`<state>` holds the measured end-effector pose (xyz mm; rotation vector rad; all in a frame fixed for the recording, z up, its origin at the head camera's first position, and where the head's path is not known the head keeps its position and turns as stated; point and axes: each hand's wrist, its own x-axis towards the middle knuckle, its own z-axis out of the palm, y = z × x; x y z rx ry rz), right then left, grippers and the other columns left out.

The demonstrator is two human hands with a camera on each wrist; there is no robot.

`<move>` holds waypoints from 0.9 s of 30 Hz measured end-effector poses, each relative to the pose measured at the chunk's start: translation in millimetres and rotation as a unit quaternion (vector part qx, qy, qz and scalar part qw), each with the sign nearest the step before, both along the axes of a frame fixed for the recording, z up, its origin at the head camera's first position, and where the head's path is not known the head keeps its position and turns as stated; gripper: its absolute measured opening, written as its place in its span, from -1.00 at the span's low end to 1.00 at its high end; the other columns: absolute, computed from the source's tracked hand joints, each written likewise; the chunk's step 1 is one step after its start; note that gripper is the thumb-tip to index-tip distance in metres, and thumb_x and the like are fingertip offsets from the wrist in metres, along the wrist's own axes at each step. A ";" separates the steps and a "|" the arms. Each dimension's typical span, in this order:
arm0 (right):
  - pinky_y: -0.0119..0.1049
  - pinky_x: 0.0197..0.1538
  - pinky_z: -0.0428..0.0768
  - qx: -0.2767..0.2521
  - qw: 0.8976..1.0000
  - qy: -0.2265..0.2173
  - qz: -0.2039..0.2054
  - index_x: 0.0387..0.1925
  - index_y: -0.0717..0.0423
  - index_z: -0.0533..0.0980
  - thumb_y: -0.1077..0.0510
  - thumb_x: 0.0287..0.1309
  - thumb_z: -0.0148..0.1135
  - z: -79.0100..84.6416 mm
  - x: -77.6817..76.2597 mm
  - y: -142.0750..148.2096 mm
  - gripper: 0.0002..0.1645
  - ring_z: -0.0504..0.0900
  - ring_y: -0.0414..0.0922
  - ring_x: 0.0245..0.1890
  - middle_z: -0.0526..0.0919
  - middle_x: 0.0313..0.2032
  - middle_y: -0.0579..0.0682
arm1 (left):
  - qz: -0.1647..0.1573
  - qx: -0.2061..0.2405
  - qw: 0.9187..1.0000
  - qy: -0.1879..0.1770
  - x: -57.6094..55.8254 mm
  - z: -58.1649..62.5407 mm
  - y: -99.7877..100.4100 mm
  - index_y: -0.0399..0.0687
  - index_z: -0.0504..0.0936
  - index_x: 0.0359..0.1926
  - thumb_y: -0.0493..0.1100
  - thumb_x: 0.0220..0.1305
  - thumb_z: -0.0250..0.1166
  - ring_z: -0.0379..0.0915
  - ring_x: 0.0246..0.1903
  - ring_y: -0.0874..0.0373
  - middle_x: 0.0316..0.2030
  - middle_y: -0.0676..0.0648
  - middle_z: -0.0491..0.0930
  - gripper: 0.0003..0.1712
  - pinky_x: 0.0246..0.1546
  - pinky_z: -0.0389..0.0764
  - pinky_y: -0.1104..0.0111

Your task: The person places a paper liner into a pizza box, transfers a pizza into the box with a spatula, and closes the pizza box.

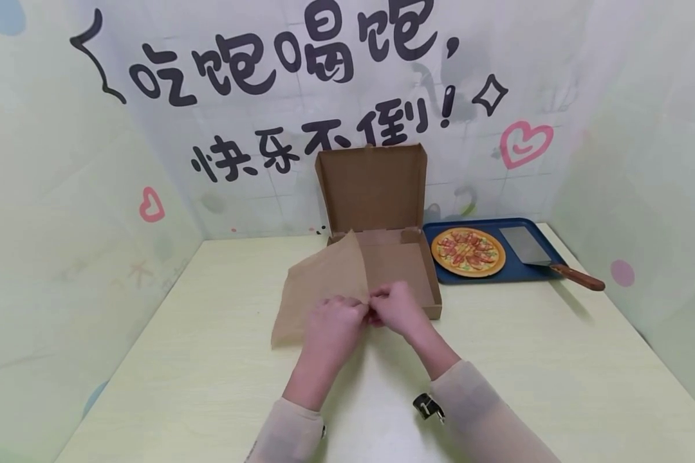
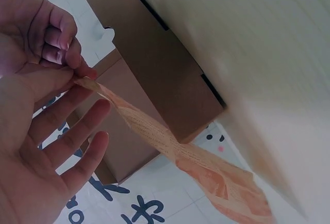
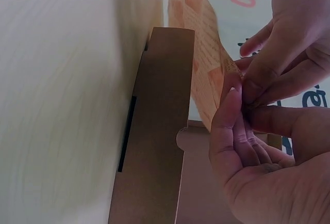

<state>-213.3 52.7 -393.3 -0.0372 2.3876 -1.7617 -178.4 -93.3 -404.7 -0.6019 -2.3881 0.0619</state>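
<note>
A sheet of brown wrapping paper (image 1: 327, 273) slants over the left part of an open cardboard pizza box (image 1: 402, 267). My left hand (image 1: 334, 321) pinches the paper's near corner between thumb and forefinger, its other fingers spread in the left wrist view. Right beside it, my right hand (image 1: 398, 310) pinches at the same corner, with the remaining fingers curled. Print covers the side of the paper (image 2: 154, 136) that faces down in the left wrist view. Both hands are in front of the box's front wall (image 3: 154, 131). The lid (image 1: 373, 186) stands upright at the back.
Right of the box lies a blue tray (image 1: 533, 273) bearing a pizza (image 1: 468, 252) and a pizza server (image 1: 524, 244), whose wooden handle sticks out past the tray's front right. Printed walls (image 1: 237, 206) close in the pale table (image 1: 220, 360) behind and at both sides.
</note>
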 end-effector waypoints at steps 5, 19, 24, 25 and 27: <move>-0.27 -0.30 0.80 0.005 1.000 0.003 -0.005 0.02 0.52 0.64 0.41 0.37 0.13 -0.9 -1.9 3.9 -0.70 0.75 -0.13 -0.43 0.79 -0.17 0.37 | -0.010 0.015 0.999 -0.026 1.3 -0.4 2.7 0.08 0.82 -0.38 -0.07 0.24 0.57 0.73 -0.40 0.10 -0.40 0.11 0.82 -0.89 -0.33 0.71 0.22; -0.28 -0.24 0.82 0.016 0.999 -0.029 -0.031 0.16 0.43 0.61 0.35 0.46 0.17 2.8 -10.4 30.9 -0.66 0.80 -0.16 -0.45 0.77 -0.11 0.33 | 0.016 0.081 0.993 -0.082 -3.2 8.5 -25.1 -0.04 0.86 -0.22 -0.05 0.38 0.45 0.79 -0.23 -0.06 -0.25 -0.03 0.86 -0.83 -0.23 0.77 0.07; -0.25 -0.20 0.83 0.024 0.999 -0.023 -0.035 0.18 0.45 0.59 0.35 0.48 0.15 1.9 -13.9 40.6 -0.65 0.81 -0.14 -0.41 0.75 -0.05 0.36 | 0.039 0.108 0.989 -0.089 -5.9 7.9 -39.3 -0.06 0.86 -0.23 -0.07 0.38 0.44 0.79 -0.29 -0.10 -0.24 -0.06 0.86 -0.83 -0.40 0.76 0.07; -0.23 -0.18 0.83 0.028 0.999 -0.022 -0.036 0.18 0.45 0.59 0.34 0.48 0.15 2.0 -14.6 42.9 -0.65 0.82 -0.13 -0.40 0.75 -0.04 0.37 | 0.042 0.112 0.989 -0.090 -6.1 7.7 -41.9 -0.07 0.85 -0.24 -0.08 0.38 0.44 0.79 -0.31 -0.11 -0.25 -0.06 0.86 -0.83 -0.42 0.74 0.07; -0.20 -0.14 0.84 0.036 0.998 -0.019 -0.038 0.20 0.44 0.58 0.33 0.50 0.14 1.6 -16.7 48.0 -0.64 0.83 -0.11 -0.37 0.75 -0.02 0.36 | 0.049 0.117 0.987 -0.094 -6.4 6.8 -46.5 -0.08 0.85 -0.22 -0.09 0.38 0.44 0.78 -0.33 -0.11 -0.25 -0.06 0.86 -0.84 -0.45 0.72 0.09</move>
